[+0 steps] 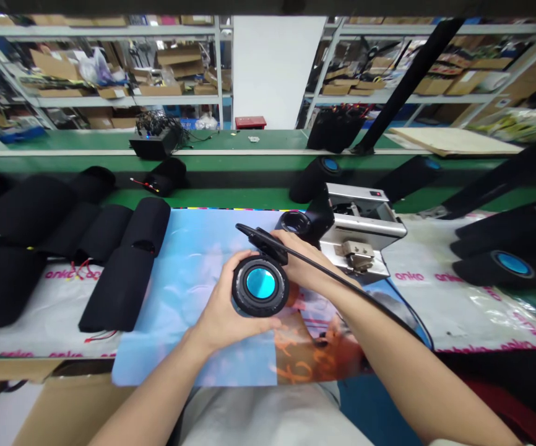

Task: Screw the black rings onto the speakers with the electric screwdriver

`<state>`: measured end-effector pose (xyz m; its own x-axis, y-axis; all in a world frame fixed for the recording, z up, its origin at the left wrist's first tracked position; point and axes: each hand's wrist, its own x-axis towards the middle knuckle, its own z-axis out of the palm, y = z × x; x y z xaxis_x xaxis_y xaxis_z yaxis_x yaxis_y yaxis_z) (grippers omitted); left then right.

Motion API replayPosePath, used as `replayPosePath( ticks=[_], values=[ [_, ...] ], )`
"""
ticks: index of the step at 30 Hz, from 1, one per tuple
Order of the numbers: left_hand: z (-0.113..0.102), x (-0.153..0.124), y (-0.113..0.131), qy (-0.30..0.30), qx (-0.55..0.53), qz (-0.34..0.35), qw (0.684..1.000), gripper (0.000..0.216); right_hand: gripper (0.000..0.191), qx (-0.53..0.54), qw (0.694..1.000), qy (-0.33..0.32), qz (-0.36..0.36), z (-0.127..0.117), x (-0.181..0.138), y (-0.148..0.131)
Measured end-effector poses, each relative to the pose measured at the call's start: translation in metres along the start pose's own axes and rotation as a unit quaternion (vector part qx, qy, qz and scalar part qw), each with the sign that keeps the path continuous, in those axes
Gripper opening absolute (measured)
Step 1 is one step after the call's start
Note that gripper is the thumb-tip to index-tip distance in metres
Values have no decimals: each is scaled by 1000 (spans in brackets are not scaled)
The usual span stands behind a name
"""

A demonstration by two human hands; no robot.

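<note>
My left hand [219,310] is wrapped round a black cylindrical speaker [240,291], whose round end with a shiny blue centre faces up. Just above and right of it, my right hand [298,260] grips a black corded tool [268,244] that looks like an electric screwdriver seen from above. Its tip is hidden, so I cannot tell whether it touches the speaker. The tool's black cable runs back along my right forearm. Beneath both hands lies a printed blue and orange mat [156,353].
A silver machine [365,217] resembling a screw feeder stands to the right, beside another black cylinder [296,223]. Several black fabric-covered cylinders [119,285] lie at left, some with red wires. More blue-ended speakers [491,266] lie at right. Dark slanted posts [407,87] rise behind.
</note>
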<state>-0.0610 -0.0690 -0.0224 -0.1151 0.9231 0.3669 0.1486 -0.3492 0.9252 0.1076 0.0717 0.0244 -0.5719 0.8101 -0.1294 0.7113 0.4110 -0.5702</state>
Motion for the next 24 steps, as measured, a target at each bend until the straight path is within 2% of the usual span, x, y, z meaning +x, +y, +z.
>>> replayPosePath(
  ticks=[3,6,8,10,12,14,16,19,21,24],
  values=[
    [1,0,0,4,-3,-13,1000,108,61,38,998,42,7,-15,-11,-5],
    [6,0,1,22,-3,-20,1000,108,68,90,991,95,10,-43,-36,-17],
    [13,0,2,44,6,-24,999,108,70,132,985,108,-34,-59,-54,-28],
    [20,0,3,62,19,-32,997,108,68,128,982,106,-84,-67,-69,-38],
    [26,0,4,68,19,-43,997,104,64,83,989,66,-106,-68,-77,-46],
    [32,0,4,61,3,-52,997,96,64,44,994,-1,-104,-64,-80,-49],
    [35,-1,4,68,-2,-57,996,95,67,52,994,-37,-92,-61,-79,-48],
    [38,-2,3,92,19,-57,994,112,75,147,988,15,-54,-60,-78,-41],
    [39,-2,2,96,23,-52,994,117,70,206,977,40,-28,-58,-79,-35],
    [40,-2,1,96,19,-40,994,114,65,262,965,16,2,-50,-83,-28]
  ],
)
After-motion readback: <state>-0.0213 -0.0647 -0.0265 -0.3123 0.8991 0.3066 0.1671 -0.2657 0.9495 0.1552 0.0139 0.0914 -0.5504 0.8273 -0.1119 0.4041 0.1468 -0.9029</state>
